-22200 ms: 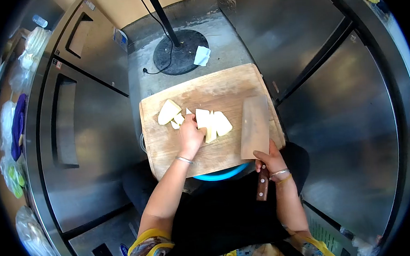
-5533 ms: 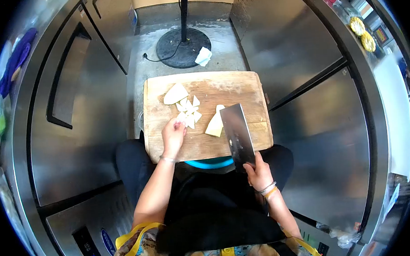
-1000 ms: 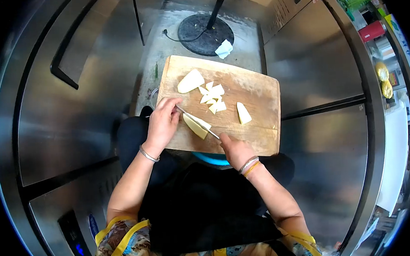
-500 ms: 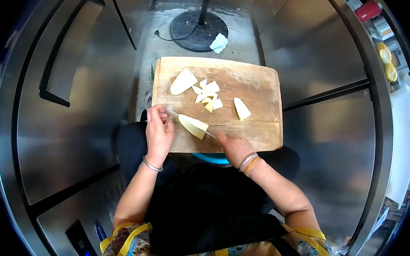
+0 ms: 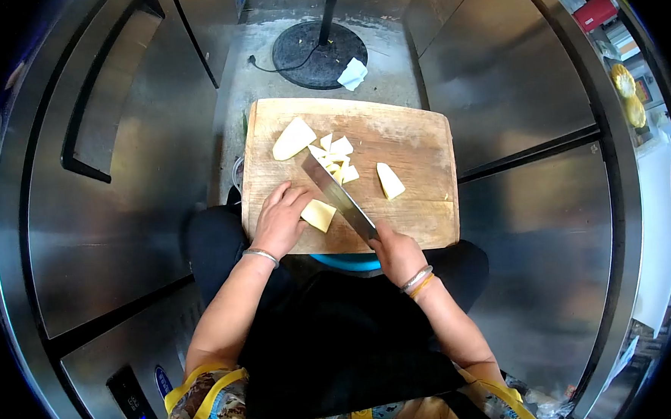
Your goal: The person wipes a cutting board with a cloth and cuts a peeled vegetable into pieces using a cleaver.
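A wooden cutting board (image 5: pixel 427 220) lies across my knees. My right hand (image 5: pixel 400 253) is wrapped round the handle of a knife (image 5: pixel 339 198), whose wide blade slants up and left over the board. Its tip is by a pile of small pale yellow pieces (image 5: pixel 340 146). My left hand (image 5: pixel 280 218) rests on the board with its fingers curved against a pale yellow chunk (image 5: pixel 319 216), left of the blade. A larger chunk (image 5: pixel 294 139) lies at the board's upper left, and a wedge (image 5: pixel 390 181) lies right of the knife.
Steel cabinets stand at the left (image 5: pixel 143 166) and right (image 5: pixel 541 229). Beyond the board, a round black base (image 5: pixel 305 67) with a pole and cord stands on the floor, a white paper (image 5: pixel 353 74) at its edge. A blue rim (image 5: pixel 346 263) shows under the board.
The knife has moved away from the chunk, and its blade now shows broadside. My left hand has come down and right onto the chunk, which is now shorter.
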`<state>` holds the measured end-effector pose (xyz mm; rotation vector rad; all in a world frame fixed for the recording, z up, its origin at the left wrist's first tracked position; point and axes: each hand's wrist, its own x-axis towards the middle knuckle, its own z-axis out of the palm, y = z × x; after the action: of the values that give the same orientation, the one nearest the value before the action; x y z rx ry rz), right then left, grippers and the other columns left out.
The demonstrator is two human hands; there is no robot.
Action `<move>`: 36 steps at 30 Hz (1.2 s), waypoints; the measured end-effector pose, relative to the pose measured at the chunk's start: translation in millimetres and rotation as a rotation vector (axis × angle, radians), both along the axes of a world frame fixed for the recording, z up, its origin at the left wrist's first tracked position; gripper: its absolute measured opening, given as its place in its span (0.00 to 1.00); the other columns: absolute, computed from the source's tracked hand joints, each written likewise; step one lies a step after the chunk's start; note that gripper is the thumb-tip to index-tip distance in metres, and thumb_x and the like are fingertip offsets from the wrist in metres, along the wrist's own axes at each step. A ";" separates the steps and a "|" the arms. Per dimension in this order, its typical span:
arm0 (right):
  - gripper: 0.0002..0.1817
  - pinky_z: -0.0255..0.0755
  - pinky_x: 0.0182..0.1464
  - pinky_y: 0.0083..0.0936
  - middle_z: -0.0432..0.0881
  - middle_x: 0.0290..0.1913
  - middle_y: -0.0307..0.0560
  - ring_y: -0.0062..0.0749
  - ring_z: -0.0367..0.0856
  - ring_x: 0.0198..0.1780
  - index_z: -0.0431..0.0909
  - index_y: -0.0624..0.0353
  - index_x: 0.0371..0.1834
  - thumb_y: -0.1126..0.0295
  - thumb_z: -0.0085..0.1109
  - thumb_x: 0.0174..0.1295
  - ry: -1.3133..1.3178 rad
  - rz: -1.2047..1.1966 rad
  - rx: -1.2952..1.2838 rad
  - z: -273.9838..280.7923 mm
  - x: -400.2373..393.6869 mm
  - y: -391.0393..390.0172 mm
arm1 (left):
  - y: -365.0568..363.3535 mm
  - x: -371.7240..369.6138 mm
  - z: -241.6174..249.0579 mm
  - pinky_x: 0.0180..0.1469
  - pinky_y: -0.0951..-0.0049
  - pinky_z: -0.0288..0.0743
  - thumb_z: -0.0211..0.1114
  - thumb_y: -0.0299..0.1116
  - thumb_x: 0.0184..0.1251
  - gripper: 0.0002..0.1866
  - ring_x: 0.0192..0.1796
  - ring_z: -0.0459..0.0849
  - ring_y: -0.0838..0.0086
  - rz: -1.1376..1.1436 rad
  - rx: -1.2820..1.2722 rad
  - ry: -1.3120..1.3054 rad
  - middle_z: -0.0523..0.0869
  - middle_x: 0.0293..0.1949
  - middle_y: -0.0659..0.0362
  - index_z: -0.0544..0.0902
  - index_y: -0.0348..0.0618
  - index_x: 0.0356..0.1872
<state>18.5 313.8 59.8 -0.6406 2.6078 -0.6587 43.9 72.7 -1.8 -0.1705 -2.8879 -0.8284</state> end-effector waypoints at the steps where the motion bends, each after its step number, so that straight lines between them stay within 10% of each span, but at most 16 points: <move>1: 0.10 0.71 0.32 0.50 0.78 0.26 0.63 0.62 0.78 0.33 0.64 0.59 0.42 0.72 0.54 0.63 0.002 0.000 0.002 0.1 3.6 3.4 | -0.4 -0.2 1.0 0.63 0.64 0.66 0.69 0.22 0.43 0.30 0.61 0.71 0.58 0.000 0.002 0.002 0.77 0.53 0.58 0.77 0.47 0.54; 16: 0.06 0.74 0.34 0.49 0.81 0.33 0.54 0.58 0.80 0.34 0.66 0.54 0.42 0.68 0.50 0.65 0.125 0.114 0.039 -0.7 6.0 17.3 | -2.5 2.8 -12.1 0.52 0.64 0.74 0.63 0.15 0.48 0.20 0.48 0.78 0.59 0.376 0.088 0.040 0.80 0.43 0.54 0.77 0.40 0.46; 28: 0.04 0.74 0.31 0.45 0.80 0.31 0.52 0.54 0.81 0.32 0.68 0.52 0.41 0.69 0.47 0.65 0.113 0.381 0.259 -2.9 -31.3 -25.3 | -22.7 2.1 -42.3 0.43 0.74 0.80 0.56 0.11 0.56 0.23 0.39 0.82 0.74 0.614 1.015 -0.219 0.79 0.44 0.54 0.66 0.36 0.54; 36: 0.16 0.79 0.35 0.40 0.83 0.35 0.53 0.49 0.84 0.35 0.69 0.50 0.51 0.76 0.46 0.59 0.148 0.454 0.224 -1.2 -39.9 -29.0 | -16.6 2.3 -52.9 0.41 0.78 0.77 0.62 0.14 0.54 0.30 0.33 0.77 0.77 0.664 0.938 -0.157 0.76 0.41 0.56 0.63 0.36 0.59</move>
<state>-21.4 284.8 58.6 -1.1908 2.4812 -0.1818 46.2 56.1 -54.7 0.8977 -2.0798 -1.8899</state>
